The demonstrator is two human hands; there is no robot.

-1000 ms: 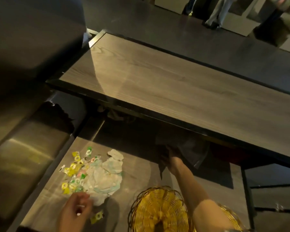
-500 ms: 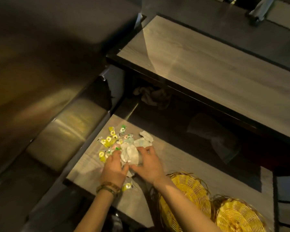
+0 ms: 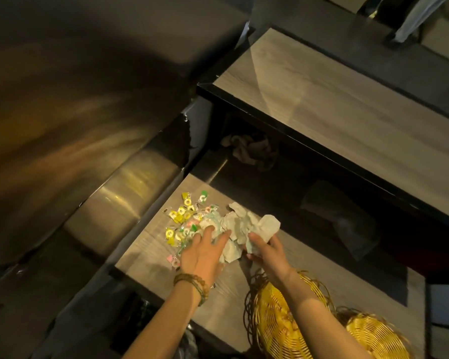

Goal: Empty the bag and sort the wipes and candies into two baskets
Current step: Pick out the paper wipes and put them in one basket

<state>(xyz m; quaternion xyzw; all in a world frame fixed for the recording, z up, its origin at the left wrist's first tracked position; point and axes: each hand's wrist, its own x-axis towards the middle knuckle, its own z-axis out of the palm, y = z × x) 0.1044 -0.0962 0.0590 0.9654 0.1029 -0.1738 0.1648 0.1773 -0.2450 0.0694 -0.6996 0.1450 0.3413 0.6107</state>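
1. The wipes (image 3: 233, 226) lie in a crumpled pale heap on the low wooden surface (image 3: 145, 255); every place below is told from this heap.
2. The candies (image 3: 186, 218), in yellow, green and pink wrappers, are scattered just beside the heap on its left, some touching its edge.
3. The left hand (image 3: 201, 257) lies flat on the heap's near left side, its grip wide with fingers spread over wipes and a few candies, closed on nothing. Beaded bracelets (image 3: 192, 283) circle that wrist.
4. The right hand (image 3: 268, 255) is at the heap's near right side, its grip closed on a bunch of wipes lifted slightly off the surface.
5. A yellow wicker basket (image 3: 275, 320) stands near the heap on the near right, partly under the right forearm.
6. A second yellow basket (image 3: 373, 335) sits farther right, beyond the first.
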